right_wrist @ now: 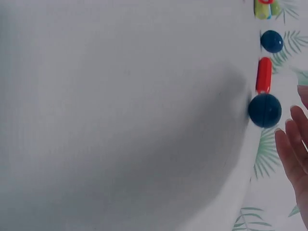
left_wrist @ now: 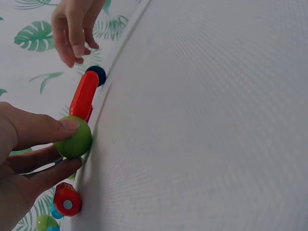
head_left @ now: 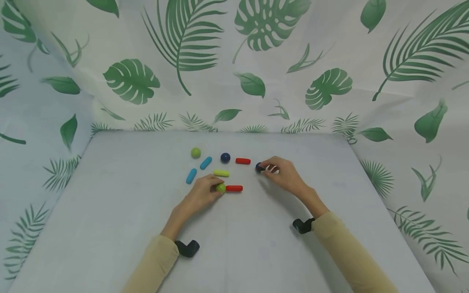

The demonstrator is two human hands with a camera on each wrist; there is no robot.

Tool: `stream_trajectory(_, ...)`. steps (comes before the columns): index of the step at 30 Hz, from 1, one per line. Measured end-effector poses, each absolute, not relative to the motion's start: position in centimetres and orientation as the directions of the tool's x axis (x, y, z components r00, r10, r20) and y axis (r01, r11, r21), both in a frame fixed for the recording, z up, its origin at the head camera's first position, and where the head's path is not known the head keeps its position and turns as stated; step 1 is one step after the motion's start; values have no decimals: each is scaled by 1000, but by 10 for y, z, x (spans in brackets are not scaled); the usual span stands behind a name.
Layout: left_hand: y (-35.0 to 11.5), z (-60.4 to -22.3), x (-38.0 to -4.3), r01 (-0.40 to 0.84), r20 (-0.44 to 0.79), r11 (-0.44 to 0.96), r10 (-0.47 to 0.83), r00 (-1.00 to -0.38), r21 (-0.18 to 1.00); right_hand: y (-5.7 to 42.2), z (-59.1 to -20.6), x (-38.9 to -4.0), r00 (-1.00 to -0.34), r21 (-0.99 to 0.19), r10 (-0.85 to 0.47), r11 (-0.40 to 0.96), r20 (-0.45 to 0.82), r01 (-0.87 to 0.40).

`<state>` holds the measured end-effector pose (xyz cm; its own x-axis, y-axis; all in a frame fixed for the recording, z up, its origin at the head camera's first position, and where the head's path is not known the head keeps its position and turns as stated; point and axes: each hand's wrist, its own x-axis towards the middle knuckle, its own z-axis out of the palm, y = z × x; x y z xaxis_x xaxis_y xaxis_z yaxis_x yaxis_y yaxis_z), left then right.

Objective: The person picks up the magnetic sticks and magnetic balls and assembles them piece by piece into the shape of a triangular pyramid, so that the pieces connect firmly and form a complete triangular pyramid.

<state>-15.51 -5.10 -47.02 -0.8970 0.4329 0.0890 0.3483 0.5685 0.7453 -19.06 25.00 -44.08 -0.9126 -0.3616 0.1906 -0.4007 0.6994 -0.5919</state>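
Both hands (left_wrist: 21, 185) (right_wrist: 297, 159) — cropped by wrist-view edges, held green ball (head_left: 221, 188) — partly covered

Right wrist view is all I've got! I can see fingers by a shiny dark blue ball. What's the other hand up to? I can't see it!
Observer: The left hand is pinching a glossy bright green ball, plastic by the look of it, between thumb and fingers.
Operator: Cool! Are there any light blue sticks?
Observer: Yes, two: one short, smooth light blue stick and another light blue stick lie just beyond that hand, apart from each other.
Operator: And what's the person wearing on their arms?
Observer: Long beige fabric sleeves, one on each arm, in the head view.
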Motion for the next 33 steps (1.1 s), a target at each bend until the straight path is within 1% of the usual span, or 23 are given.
stream_trajectory(6, -50, -471, -154, 349, 90, 573, 431, -898, 742, 258, -450, -202, -936, -586, -310, 732, 167, -347)
stream_trajectory(12, -49, -474, -151, 333, 62, 582, 434, -899, 742, 256, -457, -208, -952, -625, -305, 738, 28, -255)
stream_trajectory(14, -48, -474, -152, 337, 69, 579, 434, -898, 742, 254, -457, -208, -953, -633, -304, 737, 5, -239)
stream_trajectory(18, -48, -471, -155, 351, 92, 570, 432, -897, 743, 250, -456, -205, -947, -648, -321, 722, -2, -243)
stream_trajectory(21, -48, -469, -156, 347, 85, 579, 430, -899, 738, 246, -456, -201, -938, -660, -347, 709, -18, -249)
stream_trajectory(29, -50, -470, -158, 343, 76, 590, 429, -900, 731, 234, -454, -186, -881, -702, -470, 645, -55, -301)
stream_trajectory(33, -50, -472, -158, 344, 79, 582, 431, -899, 737, 229, -453, -180, -867, -722, -495, 618, -49, -312)
